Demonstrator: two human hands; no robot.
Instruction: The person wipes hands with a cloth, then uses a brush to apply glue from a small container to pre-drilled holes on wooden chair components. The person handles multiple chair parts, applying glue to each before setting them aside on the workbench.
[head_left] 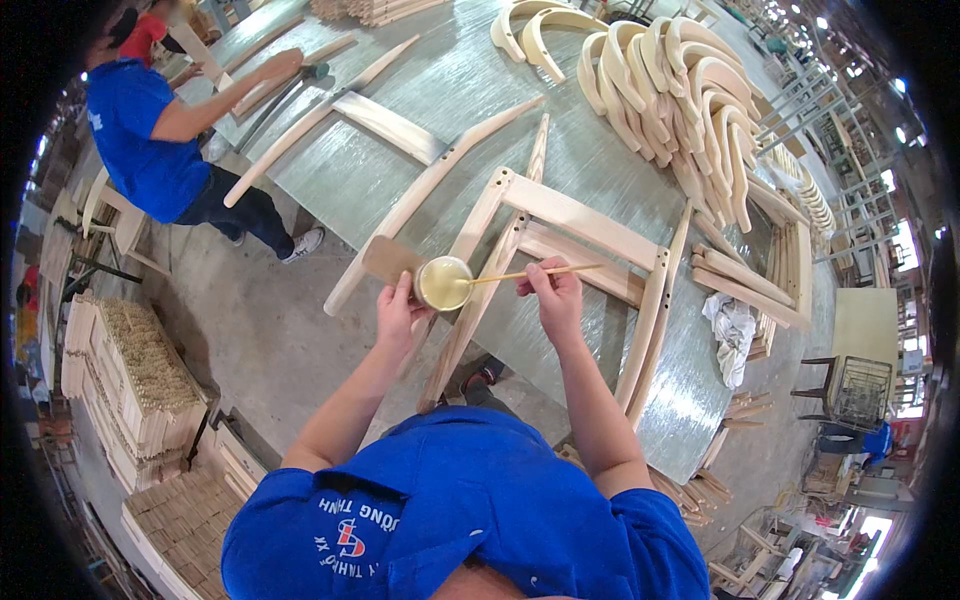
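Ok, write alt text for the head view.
A left hand holds a small round cup of pale glue while the right hand dips a thin wooden stick into it, above a pale wooden chair frame on a grey-green workbench.

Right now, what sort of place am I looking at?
Likely a furniture workshop: a half-built wooden chair frame lies on the workbench, curved wooden parts are stacked behind it, and another worker assembles alongside.
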